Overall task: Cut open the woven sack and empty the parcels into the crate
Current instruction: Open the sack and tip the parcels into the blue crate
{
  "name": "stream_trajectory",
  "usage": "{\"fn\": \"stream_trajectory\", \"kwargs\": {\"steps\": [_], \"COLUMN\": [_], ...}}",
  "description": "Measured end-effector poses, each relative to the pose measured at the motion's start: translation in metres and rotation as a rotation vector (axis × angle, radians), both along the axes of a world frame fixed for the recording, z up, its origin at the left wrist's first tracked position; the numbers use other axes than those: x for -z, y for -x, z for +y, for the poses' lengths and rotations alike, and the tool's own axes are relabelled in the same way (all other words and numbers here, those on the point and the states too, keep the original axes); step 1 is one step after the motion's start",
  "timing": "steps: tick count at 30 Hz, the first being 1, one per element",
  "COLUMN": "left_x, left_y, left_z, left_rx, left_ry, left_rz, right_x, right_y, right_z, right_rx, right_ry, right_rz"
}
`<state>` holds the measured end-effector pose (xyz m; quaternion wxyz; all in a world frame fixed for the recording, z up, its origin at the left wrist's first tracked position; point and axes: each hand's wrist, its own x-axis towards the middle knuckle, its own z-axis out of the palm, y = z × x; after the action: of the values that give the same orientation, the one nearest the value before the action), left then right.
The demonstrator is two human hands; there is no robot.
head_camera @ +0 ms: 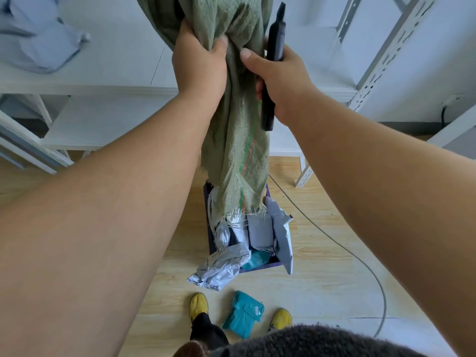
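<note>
head | both hands' fingers [223, 43] clamp sack [237, 140] | right adds cutter [273, 65]

Both hands grip green sack [231, 140] upside down over crate [209, 228]; right hand [280, 78] also holds black cutter [273, 73].

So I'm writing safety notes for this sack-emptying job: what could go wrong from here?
1. The right hand grips the black cutter along with the green sack, close to the left hand; shaking the sack could bring the tool against fingers.
2. The crate looks heaped: a grey parcel hangs over its edge and a teal parcel lies on the floor between the yellow shoes, so more may spill underfoot.
3. The cable beside the crate could trip someone.
</note>
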<state>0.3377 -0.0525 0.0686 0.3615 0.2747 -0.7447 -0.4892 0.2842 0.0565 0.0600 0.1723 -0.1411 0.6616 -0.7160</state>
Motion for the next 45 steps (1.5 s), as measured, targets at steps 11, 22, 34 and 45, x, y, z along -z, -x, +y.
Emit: {"fn": "stream_trajectory", "kwargs": {"steps": [11, 22, 34, 45], "left_x": [-0.025, -0.067, -0.093, -0.112], "left_y": [-0.011, -0.022, -0.022, -0.017], "left_z": [0.014, 0.040, 0.060, 0.068], "left_rx": [0.010, -0.015, 0.004, 0.127], "left_ry": [0.049, 0.056, 0.123, 0.082], "left_rz": [-0.016, 0.011, 0.057, -0.003], "right_x": [-0.025, -0.062, -0.089, -0.099], "right_y": [-0.009, -0.021, -0.023, -0.013], "right_z": [0.008, 0.030, 0.050, 0.047], "right_rx": [0.048, 0.017, 0.062, 0.101], "right_ry": [-0.026, 0.003, -0.008, -0.033], "right_rz": [0.046, 0.137, 0.188, 0.199]}}
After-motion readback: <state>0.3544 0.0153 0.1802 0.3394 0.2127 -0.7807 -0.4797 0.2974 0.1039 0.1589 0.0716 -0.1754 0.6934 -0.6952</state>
